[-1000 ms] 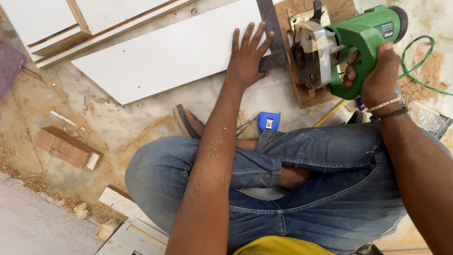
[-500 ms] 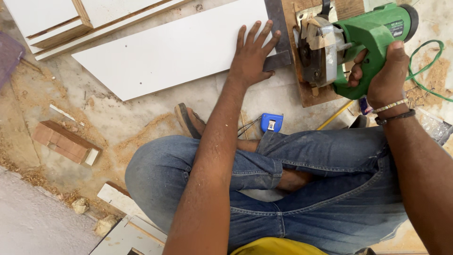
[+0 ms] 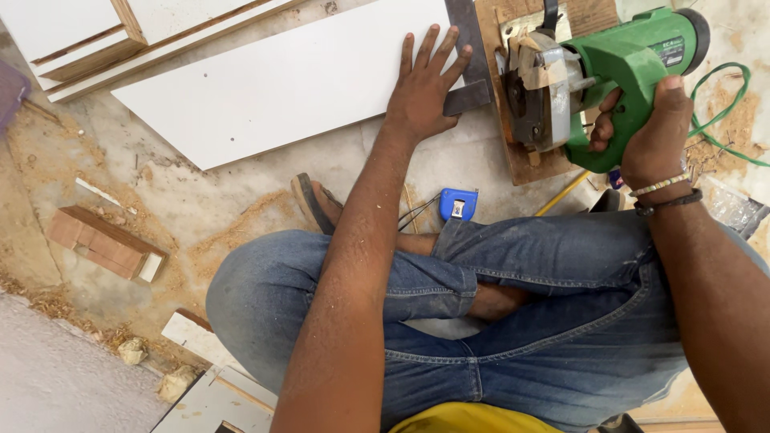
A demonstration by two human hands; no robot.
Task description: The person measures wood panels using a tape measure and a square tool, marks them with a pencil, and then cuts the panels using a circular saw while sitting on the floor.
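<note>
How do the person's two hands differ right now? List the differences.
The left hand lies flat, fingers spread, on the white board; the right hand is curled around the green saw handle. The right wrist wears bracelets; the left is bare. Both reach forward over the crossed legs.

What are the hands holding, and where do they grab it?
The right hand grips the green saw by its handle. The left hand holds nothing; it presses flat on the white board.

left hand splayed flat, right hand clenched grip
</note>
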